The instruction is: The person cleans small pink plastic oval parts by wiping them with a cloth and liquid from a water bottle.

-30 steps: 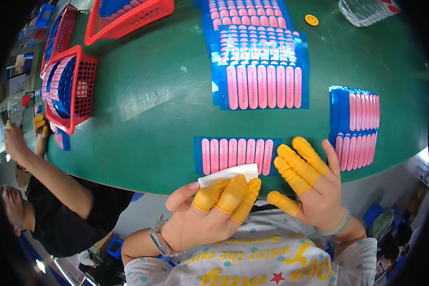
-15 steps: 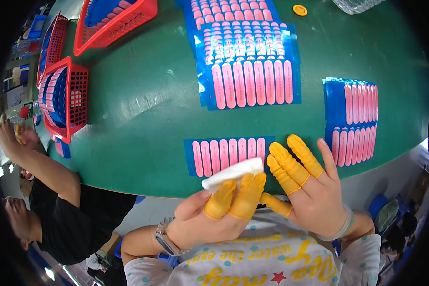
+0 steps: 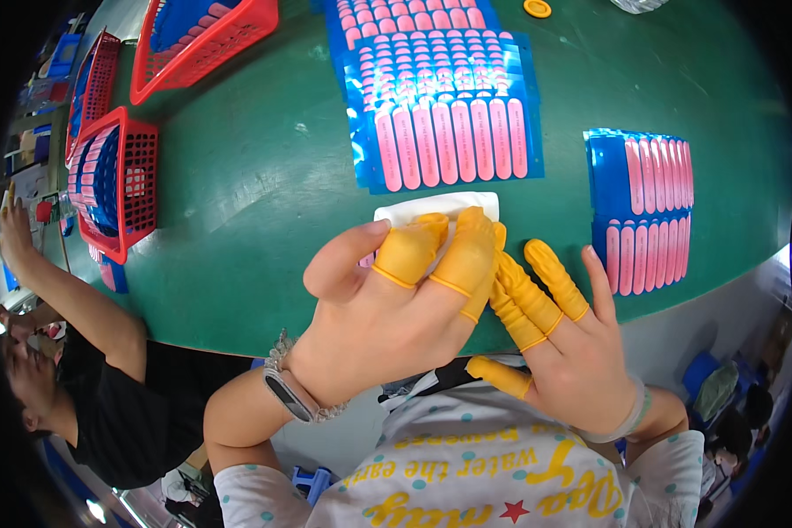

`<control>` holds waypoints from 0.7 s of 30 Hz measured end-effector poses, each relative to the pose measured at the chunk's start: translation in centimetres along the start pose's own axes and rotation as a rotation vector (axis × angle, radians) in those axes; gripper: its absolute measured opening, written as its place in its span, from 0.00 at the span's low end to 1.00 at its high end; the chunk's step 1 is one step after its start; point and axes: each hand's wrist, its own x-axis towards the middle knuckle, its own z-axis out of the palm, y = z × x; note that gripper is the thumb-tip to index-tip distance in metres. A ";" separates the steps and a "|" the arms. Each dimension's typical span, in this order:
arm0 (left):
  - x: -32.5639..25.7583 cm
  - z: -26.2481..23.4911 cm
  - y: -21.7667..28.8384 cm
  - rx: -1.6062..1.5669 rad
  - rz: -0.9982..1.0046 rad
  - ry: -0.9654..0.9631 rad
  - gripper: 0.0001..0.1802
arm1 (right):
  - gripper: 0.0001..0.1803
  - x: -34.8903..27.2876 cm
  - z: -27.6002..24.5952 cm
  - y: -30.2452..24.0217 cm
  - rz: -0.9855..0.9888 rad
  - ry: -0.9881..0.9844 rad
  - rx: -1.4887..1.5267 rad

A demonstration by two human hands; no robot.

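My left hand wears yellow finger cots on some fingers and presses a folded white cloth down. Beneath it lies a blue sheet of pink strips, now almost wholly hidden; a bit of a pink strip shows beside the cloth. My right hand, also in yellow finger cots, rests at the table's near edge with its fingers stretched out and nothing held. Beyond the cloth is a stack of blue sheets with pink strips. Another pile of such sheets lies to the right.
Red baskets with blue and pink sheets stand at the left of the green table, another red basket farther back. A loose yellow finger cot and clear plastic lie at the far side. A co-worker's arm reaches in at left.
My left hand has moved the white cloth away from me, and hand and cloth now cover the near sheet. The right hand has barely moved. The co-worker's hand is raised differently.
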 end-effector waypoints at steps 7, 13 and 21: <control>-2.7 -2.0 1.2 0.586 0.442 -0.182 0.22 | 0.35 -0.4 0.2 -0.3 0.009 -0.060 -0.050; -5.1 -3.1 2.7 0.413 0.397 -0.167 0.20 | 0.31 -0.1 0.0 -0.4 0.012 -0.031 -0.056; -9.4 -3.2 -0.3 0.012 -0.401 0.154 0.17 | 0.34 0.2 -0.1 -0.5 0.040 -0.079 -0.048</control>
